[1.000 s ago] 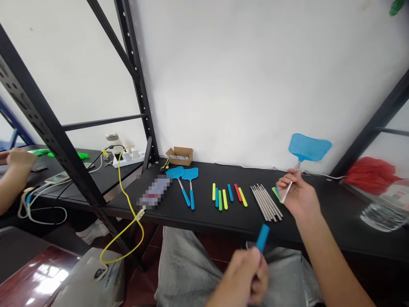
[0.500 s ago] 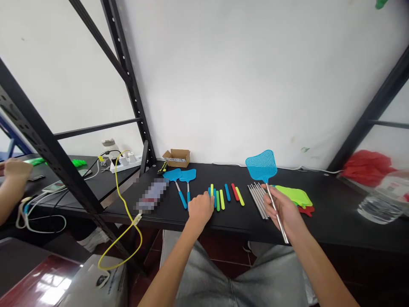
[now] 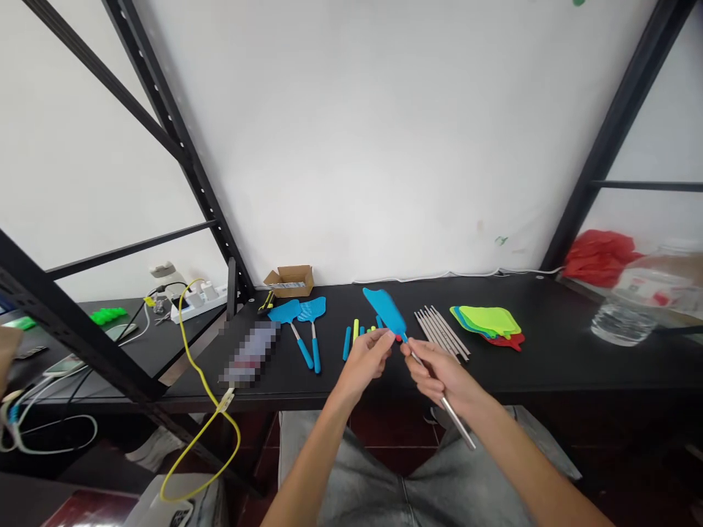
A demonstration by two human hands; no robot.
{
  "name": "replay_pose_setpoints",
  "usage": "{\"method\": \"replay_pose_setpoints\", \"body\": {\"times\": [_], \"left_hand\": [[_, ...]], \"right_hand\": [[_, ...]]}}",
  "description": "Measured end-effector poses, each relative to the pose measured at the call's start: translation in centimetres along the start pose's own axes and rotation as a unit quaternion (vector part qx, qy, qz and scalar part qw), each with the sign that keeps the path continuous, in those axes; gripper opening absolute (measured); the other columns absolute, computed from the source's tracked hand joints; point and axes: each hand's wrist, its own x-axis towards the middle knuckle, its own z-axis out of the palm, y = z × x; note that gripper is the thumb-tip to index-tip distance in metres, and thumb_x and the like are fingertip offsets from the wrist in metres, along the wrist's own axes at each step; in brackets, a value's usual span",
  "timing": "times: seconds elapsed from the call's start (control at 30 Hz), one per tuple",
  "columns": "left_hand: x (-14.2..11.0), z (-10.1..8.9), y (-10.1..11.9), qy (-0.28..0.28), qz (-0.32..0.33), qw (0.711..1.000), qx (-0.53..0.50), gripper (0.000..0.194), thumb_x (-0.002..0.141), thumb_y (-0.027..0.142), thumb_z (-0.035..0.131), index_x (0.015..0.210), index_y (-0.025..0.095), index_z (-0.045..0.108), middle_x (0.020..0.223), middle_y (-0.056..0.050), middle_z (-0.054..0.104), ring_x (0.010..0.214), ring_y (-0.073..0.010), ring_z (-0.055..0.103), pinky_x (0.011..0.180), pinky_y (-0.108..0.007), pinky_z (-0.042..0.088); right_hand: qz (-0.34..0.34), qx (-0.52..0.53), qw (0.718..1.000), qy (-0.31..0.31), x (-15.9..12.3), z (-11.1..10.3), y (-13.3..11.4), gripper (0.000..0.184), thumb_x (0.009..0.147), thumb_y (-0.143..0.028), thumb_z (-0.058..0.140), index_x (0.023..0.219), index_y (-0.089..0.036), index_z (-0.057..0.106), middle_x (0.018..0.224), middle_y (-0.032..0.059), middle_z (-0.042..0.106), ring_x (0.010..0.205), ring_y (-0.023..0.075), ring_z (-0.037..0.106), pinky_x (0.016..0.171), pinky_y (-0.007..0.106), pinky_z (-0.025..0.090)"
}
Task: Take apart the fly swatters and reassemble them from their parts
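Note:
My right hand point(image 3: 442, 373) is closed around the metal rod of a blue fly swatter point(image 3: 385, 309), just below its neck. The bare rod end points down toward my lap. At the base of the blue head, the fingers of my left hand point(image 3: 369, 359) pinch together against the swatter. Behind the left hand lie coloured handle grips, among them a blue grip point(image 3: 347, 344) and a yellow grip point(image 3: 356, 329); others are partly hidden. Several metal rods point(image 3: 442, 331) lie right of them, beside a stack of swatter heads point(image 3: 488, 320). Two blue swatters with handles point(image 3: 304, 333) lie to the left.
A small open cardboard box point(image 3: 289, 282) stands at the back left near a yellow-black cutter point(image 3: 267, 301). A blurred-out flat object point(image 3: 250, 355) has a yellow cable point(image 3: 198, 359) beside it. A large clear bottle point(image 3: 626, 315) and red bag point(image 3: 601, 258) are right; shelf posts flank the table.
My right hand has brought the swatter left and tilted its head leftward. My left hand has left the grips and come up to the swatter's neck. The view has shifted slightly.

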Motion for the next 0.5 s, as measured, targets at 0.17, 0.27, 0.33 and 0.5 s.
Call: {"method": "replay_pose_setpoints", "body": {"times": [0.17, 0.27, 0.33, 0.5], "left_hand": [[-0.8, 1.3, 0.1, -0.025, 0.027, 0.999, -0.003, 0.041, 0.084, 0.055, 0.059, 0.077, 0.014, 0.058, 0.062, 0.006, 0.037, 0.048, -0.0047, 0.025, 0.044, -0.021, 0.018], [-1.2, 1.5, 0.0, 0.038, 0.059, 0.996, 0.058, 0.043, 0.086, 0.052, 0.058, 0.069, 0.013, 0.058, 0.057, 0.004, 0.039, 0.050, -0.0062, 0.030, 0.046, -0.021, 0.022], [-1.3, 1.7, -0.2, 0.087, 0.082, 0.992, 0.051, 0.046, 0.088, 0.051, 0.056, 0.061, 0.014, 0.053, 0.053, 0.005, 0.036, 0.050, -0.0063, 0.029, 0.047, -0.021, 0.024], [-1.0, 0.9, 0.1, 0.114, 0.068, 0.988, -0.077, 0.048, 0.084, 0.053, 0.062, 0.059, 0.014, 0.051, 0.052, 0.007, 0.029, 0.046, -0.0042, 0.021, 0.044, -0.020, 0.017]], "right_hand": [[-0.003, -0.021, 1.000, 0.007, 0.0, 0.7, 1.0, 0.036, 0.081, -0.052, 0.068, 0.082, -0.018, 0.055, 0.054, -0.0092, 0.043, 0.033, 0.0005, 0.018, 0.029, 0.015, 0.015], [-0.014, -0.095, 0.995, 0.011, 0.2, 0.7, 1.7, 0.039, 0.084, -0.056, 0.063, 0.079, -0.019, 0.053, 0.054, -0.0082, 0.045, 0.032, 0.0008, 0.021, 0.029, 0.015, 0.015], [-0.025, -0.119, 0.993, 0.011, 0.3, 1.2, 2.1, 0.039, 0.086, -0.056, 0.060, 0.080, -0.019, 0.052, 0.053, -0.0081, 0.045, 0.031, 0.0009, 0.021, 0.029, 0.015, 0.015], [0.006, -0.016, 0.999, -0.033, -0.8, 3.1, 2.6, 0.035, 0.086, -0.053, 0.063, 0.081, -0.020, 0.051, 0.053, -0.0099, 0.040, 0.032, 0.0007, 0.017, 0.028, 0.015, 0.013]]}}
